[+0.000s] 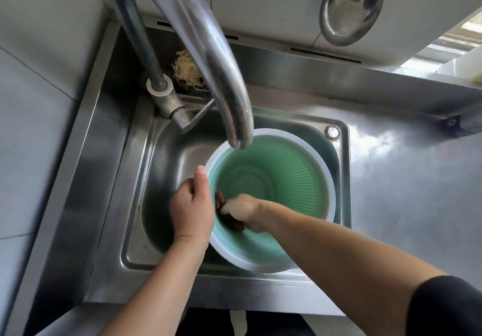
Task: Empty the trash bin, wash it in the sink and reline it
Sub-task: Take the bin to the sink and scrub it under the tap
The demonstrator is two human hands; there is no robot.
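Note:
A round green trash bin [281, 176] with a white rim stands upright inside the steel sink [167, 168], mouth up, its ribbed inner wall showing. My left hand [191, 210] grips the bin's left rim, thumb up along the edge. Inside the bin, my right hand [243, 211] presses a dark brown scrubbing cloth [230, 222] against the near-left inner wall. No water runs from the tap.
A curved steel faucet [208, 48] arches over the bin's far rim. A pale loofah scrubber [186, 70] lies on the ledge behind the tap. A steel countertop [407, 179] stretches to the right. A metal plate [352, 4] hangs on the wall.

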